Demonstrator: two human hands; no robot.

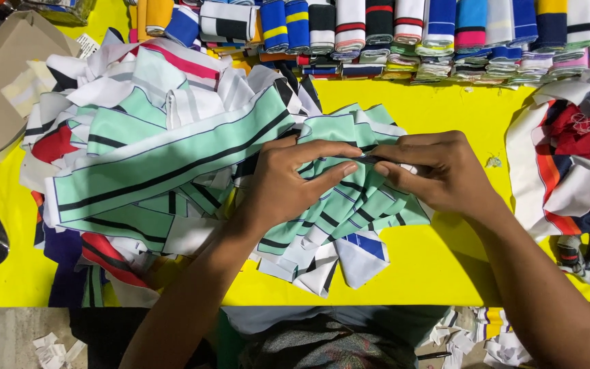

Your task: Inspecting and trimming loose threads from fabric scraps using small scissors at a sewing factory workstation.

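Observation:
My left hand (293, 181) presses down on a fan of mint-green fabric strips with black stripes (360, 205), thumb and fingers pinching their top edge. My right hand (438, 171) meets it from the right, fingertips closed on the same strip edge together with a small dark tool I cannot make out. A long mint-green strip with black lines (172, 160) lies across the heap to the left of my hands. All of this rests on a yellow table (438, 266).
A heap of white, mint, red and navy strips (124, 102) fills the table's left. Folded striped collars in rows (411, 34) line the far edge. A red, white and navy pile (571, 164) sits at right. A cardboard box (1, 75) stands far left. Scraps litter the floor (493, 342).

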